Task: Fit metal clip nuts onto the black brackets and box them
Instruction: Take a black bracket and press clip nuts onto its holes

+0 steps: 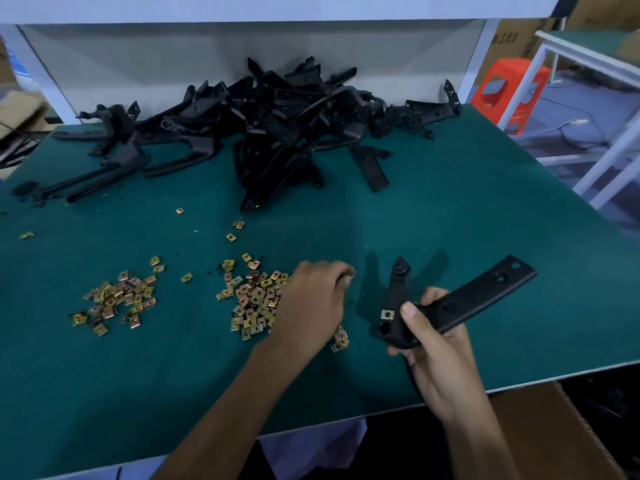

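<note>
The right grip (440,344) is wrapped round a black bracket (460,303), thumb laid over its bend. It holds the bracket clear of the counter (450,209), just right of the big heap of clip nuts (256,299). One fitted clip nut (388,314) sits on that bracket beside the thumb. A hole just below it looks bare, so I judge this piece only partly done.

The left grip (311,299) lies over the right edge of the big heap with its fingers curled down. It is blurred, and I cannot tell whether it pinches a nut.

A smaller heap (117,299) lies well left of the big heap, with a few stray nuts beyond both. Far behind the big heap, against the back panel, is a tangled pile of brackets (277,126); no brass shows on any of them.

A cardboard box (554,431) sits below the counter's near edge, right of the big heap. Its inside is hidden, so I cannot tell how many pieces are boxed. With that pile unfitted, most of the job looks left to do.
</note>
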Motion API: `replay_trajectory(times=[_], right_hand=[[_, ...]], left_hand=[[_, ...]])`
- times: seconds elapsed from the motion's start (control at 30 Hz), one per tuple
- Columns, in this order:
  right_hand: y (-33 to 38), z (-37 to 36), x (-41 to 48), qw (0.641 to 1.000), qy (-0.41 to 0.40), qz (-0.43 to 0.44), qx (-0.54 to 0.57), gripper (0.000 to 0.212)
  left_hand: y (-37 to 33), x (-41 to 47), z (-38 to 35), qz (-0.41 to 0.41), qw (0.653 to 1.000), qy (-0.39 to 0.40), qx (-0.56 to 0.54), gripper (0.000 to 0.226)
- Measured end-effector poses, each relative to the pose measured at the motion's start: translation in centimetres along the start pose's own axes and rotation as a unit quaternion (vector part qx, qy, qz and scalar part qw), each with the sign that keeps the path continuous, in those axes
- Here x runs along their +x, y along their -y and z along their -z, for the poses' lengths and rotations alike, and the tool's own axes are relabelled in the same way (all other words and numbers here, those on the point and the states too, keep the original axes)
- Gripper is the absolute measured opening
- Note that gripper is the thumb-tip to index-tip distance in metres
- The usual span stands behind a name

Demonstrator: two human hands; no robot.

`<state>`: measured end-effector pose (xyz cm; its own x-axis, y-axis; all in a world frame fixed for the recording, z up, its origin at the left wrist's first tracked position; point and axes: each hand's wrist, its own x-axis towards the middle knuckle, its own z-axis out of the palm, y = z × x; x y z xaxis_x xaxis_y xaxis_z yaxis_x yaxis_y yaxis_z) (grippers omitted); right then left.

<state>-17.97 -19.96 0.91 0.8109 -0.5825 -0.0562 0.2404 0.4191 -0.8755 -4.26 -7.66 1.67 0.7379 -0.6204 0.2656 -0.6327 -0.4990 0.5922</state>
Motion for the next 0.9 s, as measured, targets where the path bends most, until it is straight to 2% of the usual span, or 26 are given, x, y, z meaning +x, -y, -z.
replay_trajectory(times=[0.03, 0.1, 0.13, 0.2, 0.27, 0.3, 0.37, 0.47, 0.53, 0.57, 0.63, 0.73, 0.8, 0.9], right_hand=[[0.0, 0.1, 0.1, 1.000, -0.003, -0.002, 0.004, 0.024], [0.1, 0.3, 0.3, 1.000, -0.002, -0.010, 0.011, 0.022], [0.1, 0.3, 0.3, 1.000, 0.000, -0.016, 0.015, 0.021], [0.1, 0.5, 0.3, 0.999, 0.003, -0.026, 0.018, 0.022], [0.1, 0.5, 0.3, 0.999, 0.007, -0.034, 0.018, 0.023], [0.2, 0.4, 0.3, 0.999, 0.012, -0.038, 0.022, 0.023], [0.4, 0.2, 0.2, 0.998, 0.022, -0.041, 0.037, 0.023], [0.7, -0.2, 0.0, 0.997, 0.043, -0.049, 0.048, 0.015], [0.8, -0.6, -0.2, 0.995, 0.065, -0.051, 0.050, 0.016], [0.9, -0.9, -0.3, 0.995, 0.075, -0.053, 0.050, 0.017], [1.2, -1.6, -0.6, 0.992, 0.095, -0.059, 0.052, 0.020], [1.5, -2.7, -1.0, 0.989, 0.124, -0.062, 0.056, 0.027], [1.6, -3.3, -1.2, 0.987, 0.138, -0.060, 0.054, 0.037], [1.8, -3.8, -1.3, 0.987, 0.144, -0.056, 0.041, 0.043]], left_hand=[[0.6, 1.3, -0.7, -0.016, 0.997, -0.009, 0.070, 0.030], [1.6, 3.4, -1.9, -0.030, 0.986, 0.038, 0.157, 0.037], [1.9, 4.0, -2.2, -0.034, 0.982, 0.062, 0.176, 0.035], [1.9, 4.5, -2.2, -0.052, 0.982, 0.061, 0.168, 0.026], [1.5, 4.2, -1.6, -0.034, 0.993, 0.048, 0.102, 0.014], [1.2, 3.8, -1.0, 0.000, 0.997, 0.050, 0.052, 0.006], [0.5, 2.8, 0.3, 0.091, 0.991, 0.050, -0.086, 0.011], [-0.8, 0.9, 2.4, 0.201, 0.935, 0.037, -0.291, 0.016], [-1.4, -0.3, 3.7, 0.231, 0.886, 0.024, -0.402, 0.013], [-1.6, -0.8, 4.4, 0.232, 0.866, 0.028, -0.441, 0.018], [-1.8, -1.9, 5.4, 0.213, 0.857, 0.043, -0.467, 0.031], [-2.6, -3.1, 6.2, 0.208, 0.846, 0.029, -0.490, 0.024], [-3.4, -3.7, 6.5, 0.232, 0.810, 0.019, -0.538, 0.013], [-4.1, -4.3, 7.0, 0.249, 0.758, 0.022, -0.602, 0.025]])
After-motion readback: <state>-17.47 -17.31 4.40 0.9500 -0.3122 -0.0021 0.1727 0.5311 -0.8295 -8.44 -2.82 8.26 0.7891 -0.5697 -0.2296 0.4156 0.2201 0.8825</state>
